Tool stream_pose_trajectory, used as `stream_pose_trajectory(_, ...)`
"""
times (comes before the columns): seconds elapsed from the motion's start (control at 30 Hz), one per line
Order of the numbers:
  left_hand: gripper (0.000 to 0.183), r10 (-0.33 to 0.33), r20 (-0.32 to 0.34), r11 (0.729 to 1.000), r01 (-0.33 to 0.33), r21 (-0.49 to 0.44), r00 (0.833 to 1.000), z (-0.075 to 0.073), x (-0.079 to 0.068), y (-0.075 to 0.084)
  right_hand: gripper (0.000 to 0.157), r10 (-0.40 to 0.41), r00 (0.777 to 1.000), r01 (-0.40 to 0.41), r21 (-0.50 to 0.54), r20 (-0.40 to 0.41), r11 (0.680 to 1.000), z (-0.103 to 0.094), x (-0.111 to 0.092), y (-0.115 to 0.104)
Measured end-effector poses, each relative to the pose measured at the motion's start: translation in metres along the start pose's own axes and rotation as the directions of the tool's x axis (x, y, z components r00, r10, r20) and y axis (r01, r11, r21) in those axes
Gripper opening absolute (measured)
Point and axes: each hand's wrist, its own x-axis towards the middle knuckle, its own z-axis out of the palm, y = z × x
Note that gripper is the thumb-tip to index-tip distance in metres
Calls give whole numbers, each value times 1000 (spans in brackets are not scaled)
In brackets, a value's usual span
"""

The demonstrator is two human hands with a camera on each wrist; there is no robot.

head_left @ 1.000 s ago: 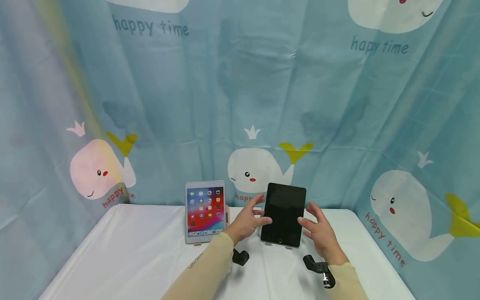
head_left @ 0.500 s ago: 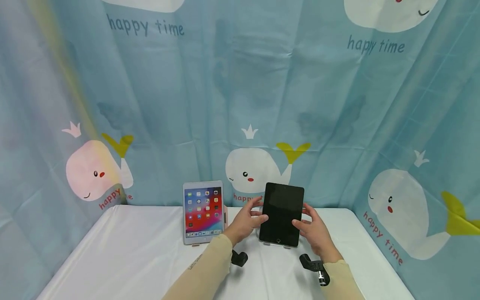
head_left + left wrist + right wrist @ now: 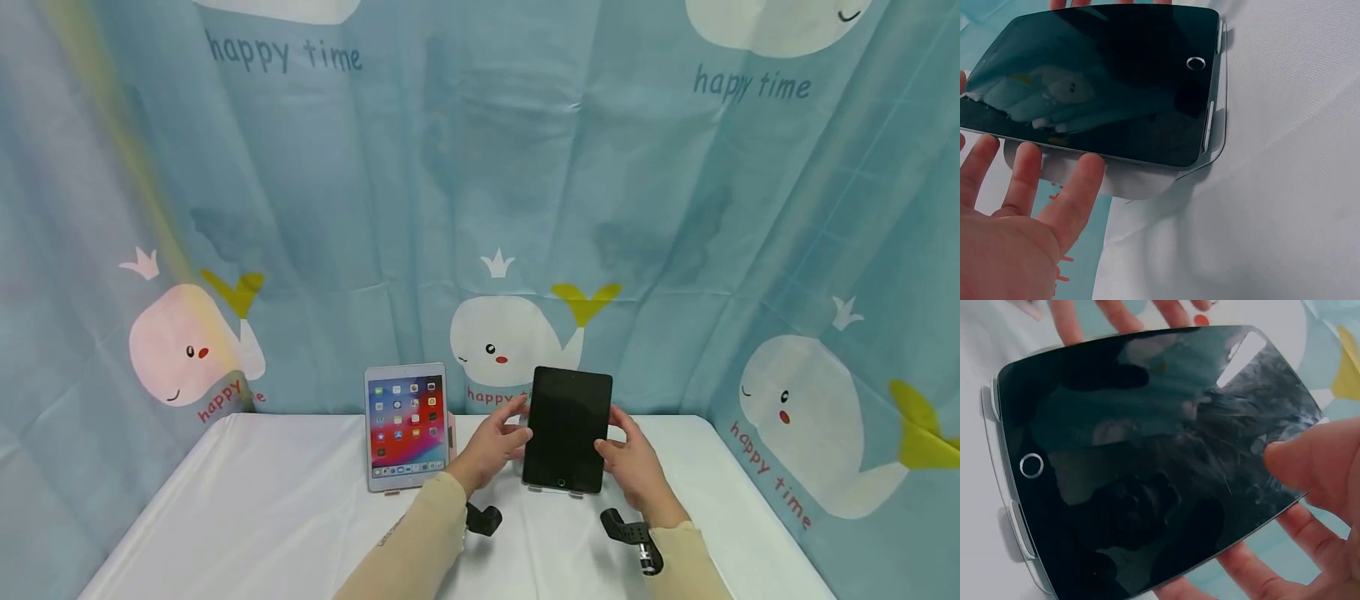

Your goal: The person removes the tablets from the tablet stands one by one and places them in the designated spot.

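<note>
A black tablet (image 3: 567, 429) with a dark screen and a round home button leans upright on a stand (image 3: 1138, 181), whose small lips show under its lower edge in both wrist views. My right hand (image 3: 636, 468) holds the tablet by its right side, the thumb (image 3: 1297, 459) on the screen and the fingers behind the edge. At the opposite side is my left hand (image 3: 491, 448), its fingers (image 3: 1079, 187) fairly straight with the tips right at the tablet's edge. To the left stands a white tablet (image 3: 407, 429), its screen lit with rows of app icons.
Both tablets stand on a table with a white cloth (image 3: 300, 500). Behind and at the sides hangs a blue curtain (image 3: 337, 208) printed with whales. Part of a pinkish thing (image 3: 452, 433) shows behind the white tablet's right edge.
My right hand has moved left to the black tablet, and its thumb now lies over the screen's edge. My left hand stays by the left edge, its thumb drawn back slightly.
</note>
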Motion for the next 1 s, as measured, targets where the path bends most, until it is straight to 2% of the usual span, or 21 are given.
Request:
stream_pose_trajectory(0.1, 62, -3, 17, 1000, 3, 3, 1000, 1, -1, -2, 71, -3, 1000, 2, 24, 7, 1000, 0, -2, 0)
stream_pose_trajectory(0.23, 62, 1, 9, 1000, -1, 8, 1000, 2, -1, -2, 72, -2, 1000, 2, 38, 16, 999, -1, -3, -4)
stream_pose_trajectory(0.63, 61, 1, -1, 998, -1, -61, 1000, 5, -3, 1, 75, 2, 1000, -1, -38, 14, 999, -7, -9, -22)
stream_pose_trajectory(0.77, 61, -14, -20, 999, 13, -42, 1000, 6, -7, 5, 73, -7, 1000, 8, -77, 7, 997, -6, -13, -25)
stream_pose_trajectory(1.0, 59, -4, -95, 999, 9, 45, 995, 11, -12, 11, 68, -43, 997, 27, -233, -64, 972, 2, -21, -26)
